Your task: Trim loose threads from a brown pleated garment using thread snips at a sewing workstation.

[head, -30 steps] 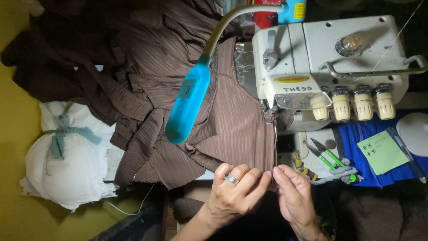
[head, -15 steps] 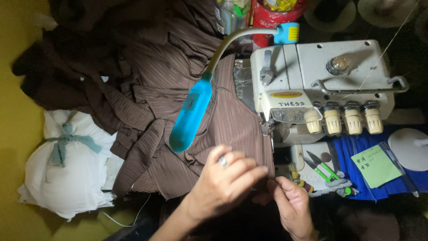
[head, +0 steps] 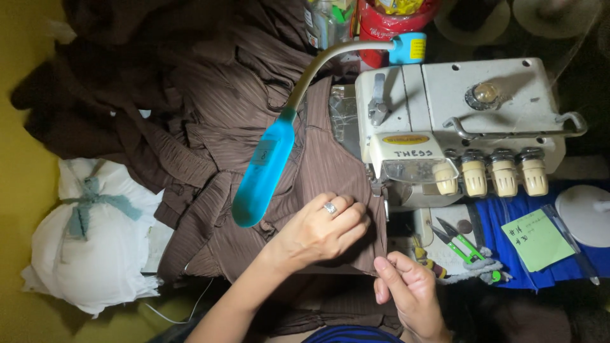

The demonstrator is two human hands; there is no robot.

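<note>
Head view, looking straight down on the cream sewing machine (head: pixel 457 121), and everything here sits around it. The brown ribbed fabric (head: pixel 330 171) is spread to the left of the machine, its edge running in under the front of the machine head. The left hand (head: pixel 321 228) lies flat on that fabric just left of the machine, fingers curled down and pressing, a ring (head: pixel 330 208) on one finger; its grip is closed down onto the cloth. The right hand (head: pixel 406 292) is below the machine, thumb and fingertips pinched on the fabric's lower corner, so that grip is closed on the same cloth. A blue gooseneck lamp (head: pixel 264 171) slants across the fabric left of the machine. Four cream tension knobs (head: pixel 489 174) line the machine's front. Right and below the machine, green-handled snips (head: pixel 467 248) lie beside a green sticky note (head: pixel 537 238) on a blue cloth (head: pixel 572 270). Far left of the machine, a white tied bundle (head: pixel 89 241) rests against a heap of more brown cloth
</note>
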